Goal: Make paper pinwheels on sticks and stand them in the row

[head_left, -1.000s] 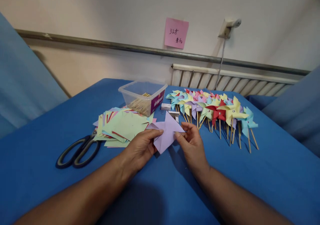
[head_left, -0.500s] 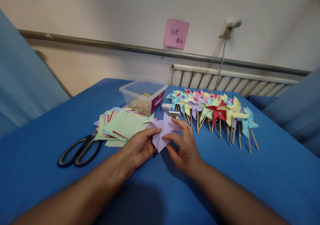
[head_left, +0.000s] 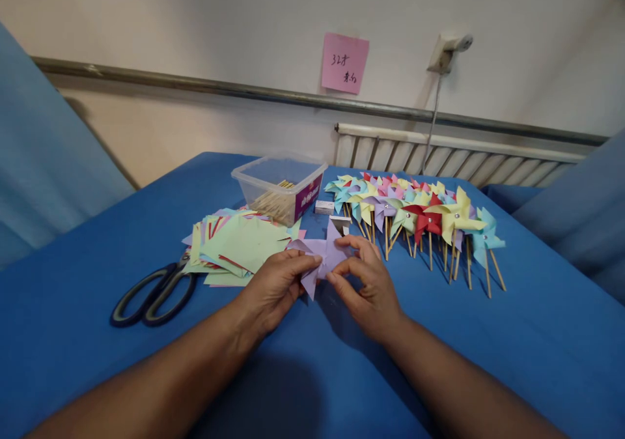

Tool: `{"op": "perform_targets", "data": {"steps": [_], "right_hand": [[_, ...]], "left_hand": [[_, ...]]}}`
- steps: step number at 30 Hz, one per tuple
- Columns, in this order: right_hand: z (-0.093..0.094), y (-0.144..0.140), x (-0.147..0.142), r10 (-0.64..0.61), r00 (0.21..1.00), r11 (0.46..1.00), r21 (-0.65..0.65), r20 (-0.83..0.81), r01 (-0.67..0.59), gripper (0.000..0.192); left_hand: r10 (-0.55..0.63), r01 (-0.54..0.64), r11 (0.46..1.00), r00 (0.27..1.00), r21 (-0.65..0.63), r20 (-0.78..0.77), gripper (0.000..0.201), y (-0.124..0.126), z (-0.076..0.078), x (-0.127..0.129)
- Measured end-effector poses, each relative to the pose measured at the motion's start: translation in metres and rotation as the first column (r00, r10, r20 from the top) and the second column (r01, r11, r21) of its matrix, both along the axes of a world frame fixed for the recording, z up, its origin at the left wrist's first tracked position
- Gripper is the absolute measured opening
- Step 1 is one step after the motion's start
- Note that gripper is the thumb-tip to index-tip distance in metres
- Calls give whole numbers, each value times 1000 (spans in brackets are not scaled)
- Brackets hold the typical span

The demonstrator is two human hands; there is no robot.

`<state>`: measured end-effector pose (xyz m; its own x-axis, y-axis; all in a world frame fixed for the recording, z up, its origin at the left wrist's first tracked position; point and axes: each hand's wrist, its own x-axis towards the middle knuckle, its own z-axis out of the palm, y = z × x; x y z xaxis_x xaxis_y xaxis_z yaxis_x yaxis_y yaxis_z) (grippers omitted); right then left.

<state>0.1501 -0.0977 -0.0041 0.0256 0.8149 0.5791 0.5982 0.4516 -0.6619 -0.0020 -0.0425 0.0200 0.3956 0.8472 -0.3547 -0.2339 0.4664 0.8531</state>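
Note:
A purple paper pinwheel (head_left: 332, 251) is held between my two hands above the blue cloth, with no stick visible on it. My left hand (head_left: 273, 289) grips it from the left, thumb pressed near its middle. On the other side, the thumb and index finger of my right hand (head_left: 368, 289) pinch its lower right part. Just behind the pinwheel stands a small open box (head_left: 340, 224), partly hidden by the paper. To the left of my left hand lies a pile of coloured paper sheets (head_left: 244, 243), light green on top.
Dark-handled scissors (head_left: 153, 296) lie at the left, blades under the paper. A clear plastic tub (head_left: 273, 172) holds wooden sticks (head_left: 276, 204). Beside it is a small white box (head_left: 324, 207). Several finished pinwheels (head_left: 430, 217) on sticks lie at the right. Behind is a radiator (head_left: 390, 155).
My right thumb and index finger have closed together on the purple pinwheel's lower right part. The pinwheel has turned slightly, and a blade that was spread there is now folded in.

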Motion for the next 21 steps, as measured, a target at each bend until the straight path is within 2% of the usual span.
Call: {"op": "perform_targets", "data": {"steps": [5,21], "right_hand": [[2,2,2,-19,998,998,-61,-58,15,10],[-5,6,4,-24,998,981,-193,-60,12,14]], "left_hand": [[-19,22,998,998,51,-54,19,-1,-5,2],[-36,42,998,990,40,-135,24,0,-15,2]]}}
